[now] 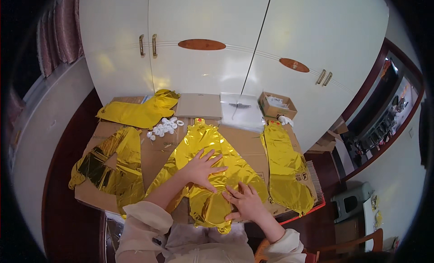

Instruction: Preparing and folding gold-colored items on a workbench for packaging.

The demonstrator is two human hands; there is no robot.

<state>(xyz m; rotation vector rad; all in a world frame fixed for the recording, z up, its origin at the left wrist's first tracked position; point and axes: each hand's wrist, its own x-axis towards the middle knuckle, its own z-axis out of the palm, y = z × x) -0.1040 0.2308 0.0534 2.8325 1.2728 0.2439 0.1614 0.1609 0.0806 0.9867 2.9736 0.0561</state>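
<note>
A flat gold foil balloon (235, 163) lies spread out on the cardboard-covered table in front of me, its lower end hanging toward my lap. My left hand (203, 169) rests on its middle, fingers spread. Lower down and to the right, my right hand (246, 203) lies on the foil with its fingers apart. Neither hand grips anything. To the left is another gold foil balloon (129, 156) with a triangular opening. A long gold foil balloon (287, 165) lies at the right, and a further gold foil piece (135, 113) at the back left.
White plastic rings (165, 127) are heaped behind the left balloon. Along the back lie a cardboard sheet (199, 106), clear plastic bags (242, 110) and an open small box (276, 104). White cabinets (203, 18) stand behind the table. A grey stool (352, 202) is at the right.
</note>
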